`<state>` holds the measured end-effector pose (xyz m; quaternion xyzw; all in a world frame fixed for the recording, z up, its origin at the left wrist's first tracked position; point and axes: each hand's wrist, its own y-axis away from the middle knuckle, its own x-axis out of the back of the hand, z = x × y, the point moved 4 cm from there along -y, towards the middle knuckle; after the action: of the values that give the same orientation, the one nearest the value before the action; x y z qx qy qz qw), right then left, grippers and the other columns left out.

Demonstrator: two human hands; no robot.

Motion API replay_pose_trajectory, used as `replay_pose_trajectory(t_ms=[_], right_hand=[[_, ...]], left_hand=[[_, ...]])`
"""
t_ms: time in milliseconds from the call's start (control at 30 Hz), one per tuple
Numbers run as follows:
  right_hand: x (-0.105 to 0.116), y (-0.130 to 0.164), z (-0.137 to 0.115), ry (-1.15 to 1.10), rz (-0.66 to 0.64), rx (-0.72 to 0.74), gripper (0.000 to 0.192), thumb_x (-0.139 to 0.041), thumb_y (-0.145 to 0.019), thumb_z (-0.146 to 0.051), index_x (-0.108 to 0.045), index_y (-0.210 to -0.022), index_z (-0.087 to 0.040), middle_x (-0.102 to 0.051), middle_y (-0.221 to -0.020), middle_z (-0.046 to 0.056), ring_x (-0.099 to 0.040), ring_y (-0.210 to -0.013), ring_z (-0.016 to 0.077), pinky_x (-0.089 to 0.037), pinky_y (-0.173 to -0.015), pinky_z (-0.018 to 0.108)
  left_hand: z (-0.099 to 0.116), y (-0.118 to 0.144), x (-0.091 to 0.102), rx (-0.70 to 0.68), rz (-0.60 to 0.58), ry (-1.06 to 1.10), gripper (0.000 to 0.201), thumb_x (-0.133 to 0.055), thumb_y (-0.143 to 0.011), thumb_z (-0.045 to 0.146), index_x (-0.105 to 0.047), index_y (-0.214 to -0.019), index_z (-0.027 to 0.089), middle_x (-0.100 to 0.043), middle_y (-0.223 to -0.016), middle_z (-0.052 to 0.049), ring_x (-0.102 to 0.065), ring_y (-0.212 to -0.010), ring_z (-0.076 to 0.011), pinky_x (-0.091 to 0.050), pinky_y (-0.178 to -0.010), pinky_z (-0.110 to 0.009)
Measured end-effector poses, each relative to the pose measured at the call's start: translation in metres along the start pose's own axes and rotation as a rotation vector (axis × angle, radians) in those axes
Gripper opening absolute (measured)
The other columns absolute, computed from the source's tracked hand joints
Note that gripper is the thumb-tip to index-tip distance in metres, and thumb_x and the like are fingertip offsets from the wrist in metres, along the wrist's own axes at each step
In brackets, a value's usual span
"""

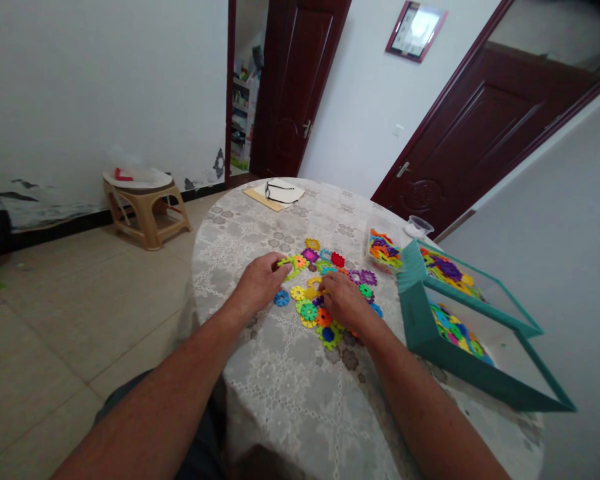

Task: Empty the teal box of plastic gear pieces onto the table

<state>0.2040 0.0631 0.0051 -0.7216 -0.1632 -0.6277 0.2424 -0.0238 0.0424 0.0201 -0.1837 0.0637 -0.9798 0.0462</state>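
Note:
Colourful toothed plastic gear pieces lie in a cluster on the round table. My left hand (261, 280) pinches a yellow-green gear piece (291, 268) at the cluster's left side; an orange gear (301, 262) sits against it. My right hand (344, 299) reaches over the middle of the cluster, its fingers closed on a yellow gear piece (312, 291). Close to my left fingertips lies a blue gear (281, 298). Nearer to me are a green gear (309, 311), an orange one (323, 317) and a dark blue one (328, 335). My right hand hides part of the pile.
A teal box (420, 328) and its lid (517, 313), both with more pieces inside, stand at the right. Behind them are a clear tub of pieces (384, 252) and a clear container (420, 227). Glasses (280, 193) lie on papers at the far edge. A stool (153, 213) stands left.

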Motion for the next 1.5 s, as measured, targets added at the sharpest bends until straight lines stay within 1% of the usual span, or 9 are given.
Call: replay_pose_trajectory(t_ms=[133,267,400,733,900,1033,1167,1333,1500], right_hand=[[0.002,0.000,0.002,0.005,-0.022,0.026,0.022,-0.050,-0.093,-0.009,-0.067,-0.100,-0.020,-0.066,-0.117,0.011,-0.059,-0.112,0.0227,-0.044,-0.104,0.036],[0.005,0.002,0.001,-0.069,0.130,0.049,0.019,-0.047,-0.096,-0.013,-0.061,-0.108,-0.019,-0.058,-0.133,0.016,-0.052,-0.127,0.0270,-0.042,-0.110,0.043],[0.018,0.011,0.000,-0.237,0.251,0.051,0.013,-0.047,-0.098,-0.019,-0.054,-0.109,-0.021,-0.061,-0.113,0.012,-0.057,-0.111,0.0266,-0.048,-0.100,0.043],[0.042,0.023,-0.052,-0.341,0.141,0.215,0.014,-0.053,-0.098,-0.018,-0.058,-0.109,-0.023,-0.065,-0.118,0.011,-0.061,-0.112,0.0249,-0.049,-0.099,0.043],[0.048,0.038,-0.024,-0.462,0.174,0.104,0.027,-0.057,-0.099,-0.028,-0.058,-0.125,-0.027,-0.058,-0.142,0.011,-0.059,-0.124,0.0237,-0.051,-0.097,0.039],[0.046,0.069,-0.005,-0.313,0.038,-0.062,0.012,-0.059,-0.098,-0.030,-0.064,-0.106,-0.023,-0.070,-0.107,0.007,-0.066,-0.094,0.0212,-0.050,-0.083,0.035],[0.030,0.097,-0.017,-0.196,-0.114,-0.129,0.027,-0.068,-0.092,-0.034,-0.065,-0.117,-0.022,-0.069,-0.109,0.009,-0.066,-0.099,0.0246,-0.049,-0.086,0.036],[0.017,0.102,-0.031,-0.164,-0.091,-0.176,0.053,-0.069,-0.090,-0.038,-0.057,-0.138,-0.019,-0.065,-0.127,0.016,-0.064,-0.113,0.0293,-0.049,-0.097,0.041],[0.021,0.101,-0.024,-0.193,-0.030,-0.134,0.048,-0.058,-0.095,-0.033,-0.057,-0.139,-0.016,-0.069,-0.119,0.016,-0.066,-0.107,0.0277,-0.050,-0.093,0.038]], left_hand=[[0.001,0.003,0.000,0.041,-0.016,0.068,0.022,-0.059,-0.092,0.039,-0.068,-0.095,0.019,-0.060,-0.073,0.001,-0.064,-0.055,-0.0140,-0.046,-0.049,-0.023],[0.002,0.006,-0.002,0.029,-0.042,0.079,0.020,-0.060,-0.093,0.037,-0.067,-0.096,0.019,-0.061,-0.073,0.002,-0.064,-0.052,-0.0130,-0.043,-0.046,-0.021],[-0.005,0.007,-0.010,0.058,-0.083,0.142,0.018,-0.060,-0.092,0.035,-0.067,-0.098,0.019,-0.064,-0.080,0.000,-0.067,-0.058,-0.0147,-0.049,-0.049,-0.023],[0.012,0.020,-0.047,-0.021,-0.372,0.417,0.029,-0.071,-0.085,0.038,-0.071,-0.106,0.018,-0.069,-0.091,-0.004,-0.067,-0.083,-0.0167,-0.058,-0.074,-0.028],[0.008,0.018,-0.050,0.023,-0.284,0.438,0.032,-0.069,-0.086,0.029,-0.068,-0.117,0.019,-0.064,-0.083,0.000,-0.064,-0.076,-0.0152,-0.060,-0.071,-0.029],[0.003,0.014,-0.043,0.122,-0.170,0.512,0.038,-0.071,-0.086,0.024,-0.064,-0.123,0.020,-0.056,-0.079,0.002,-0.065,-0.078,-0.0156,-0.064,-0.074,-0.033],[0.005,0.014,-0.040,0.191,-0.153,0.589,0.037,-0.073,-0.084,0.021,-0.065,-0.121,0.020,-0.059,-0.087,-0.001,-0.066,-0.083,-0.0159,-0.064,-0.080,-0.036],[0.013,0.019,-0.045,0.265,-0.198,0.685,0.037,-0.074,-0.084,0.018,-0.065,-0.119,0.019,-0.064,-0.096,-0.005,-0.068,-0.090,-0.0175,-0.063,-0.086,-0.038],[0.014,0.021,-0.042,0.272,-0.190,0.676,0.038,-0.076,-0.082,0.017,-0.066,-0.118,0.018,-0.062,-0.092,-0.003,-0.067,-0.089,-0.0174,-0.064,-0.084,-0.037]])
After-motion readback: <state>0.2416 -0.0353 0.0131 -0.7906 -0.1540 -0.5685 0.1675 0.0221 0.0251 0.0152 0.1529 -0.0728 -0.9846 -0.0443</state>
